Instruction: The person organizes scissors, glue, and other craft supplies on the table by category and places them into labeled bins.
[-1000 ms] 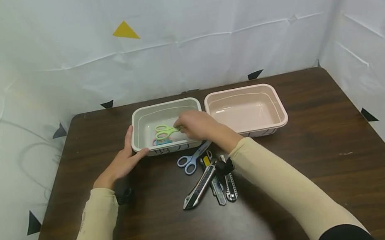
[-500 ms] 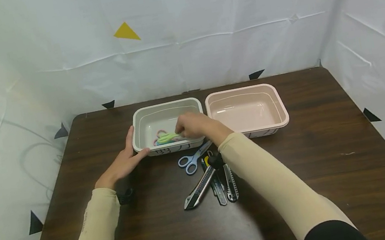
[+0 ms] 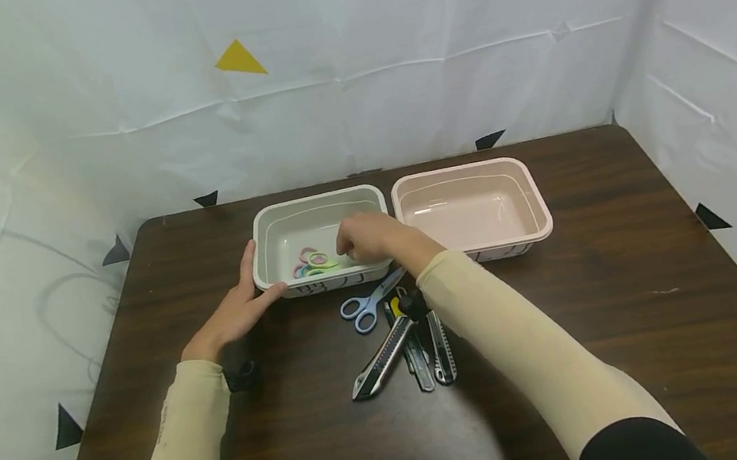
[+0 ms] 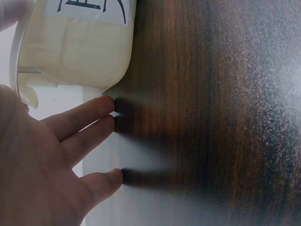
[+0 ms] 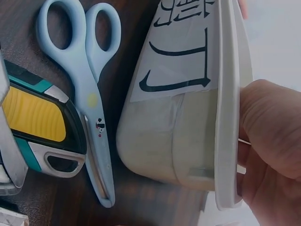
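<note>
Bracing the grey box (image 3: 282,231) with the left hand (image 3: 231,313), reaching inside with the right hand (image 3: 366,238).
Spread along the box's left end, fingers straight and thumb on the front rim, probably to stop sliding; not wrapped round anything in that grip. Curled down inside the box on the right, fingertips hidden: cannot tell whether gripping the lime scissors (image 3: 322,264), lying just beside, next to pink and blue handles (image 3: 304,255). Set alongside the pink box (image 3: 463,187), likely for easy reach into either. Resting on the bench (image 3: 605,305) in front: pale blue scissors (image 5: 91,96) and bunched cutters (image 3: 384,358), perhaps kept near for short reaches.
</note>
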`<act>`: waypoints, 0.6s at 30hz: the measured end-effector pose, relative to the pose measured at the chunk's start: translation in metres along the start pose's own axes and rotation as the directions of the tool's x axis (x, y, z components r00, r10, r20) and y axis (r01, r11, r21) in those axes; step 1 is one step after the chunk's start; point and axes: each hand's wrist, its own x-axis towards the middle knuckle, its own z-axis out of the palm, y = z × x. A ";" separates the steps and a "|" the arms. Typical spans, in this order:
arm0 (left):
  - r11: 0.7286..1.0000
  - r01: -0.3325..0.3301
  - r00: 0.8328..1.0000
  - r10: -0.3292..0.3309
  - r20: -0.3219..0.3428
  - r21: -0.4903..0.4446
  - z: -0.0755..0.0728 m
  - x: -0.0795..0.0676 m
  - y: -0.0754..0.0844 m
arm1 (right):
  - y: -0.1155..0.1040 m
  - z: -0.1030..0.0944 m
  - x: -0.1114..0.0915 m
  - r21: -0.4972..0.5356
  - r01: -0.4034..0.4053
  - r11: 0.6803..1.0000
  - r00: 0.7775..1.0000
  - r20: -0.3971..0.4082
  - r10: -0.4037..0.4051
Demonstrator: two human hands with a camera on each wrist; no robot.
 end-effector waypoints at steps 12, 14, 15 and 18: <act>1.000 -0.011 1.000 0.011 0.004 -0.008 0.002 -0.001 0.002 | 0.001 -0.002 -0.009 0.010 0.081 0.997 0.992 -0.094 -0.080; 1.000 -0.014 1.000 0.014 0.006 -0.011 0.002 -0.001 0.002 | 0.002 -0.004 -0.014 0.000 0.100 0.995 0.988 -0.119 -0.100; 1.000 -0.015 1.000 0.015 0.005 -0.008 0.002 0.000 0.002 | 0.002 -0.004 -0.016 -0.006 0.107 0.994 0.985 -0.132 -0.107; 1.000 -0.018 1.000 0.018 0.003 0.001 0.002 0.000 0.003 | 0.001 -0.006 -0.022 -0.015 0.125 0.992 0.978 -0.168 -0.126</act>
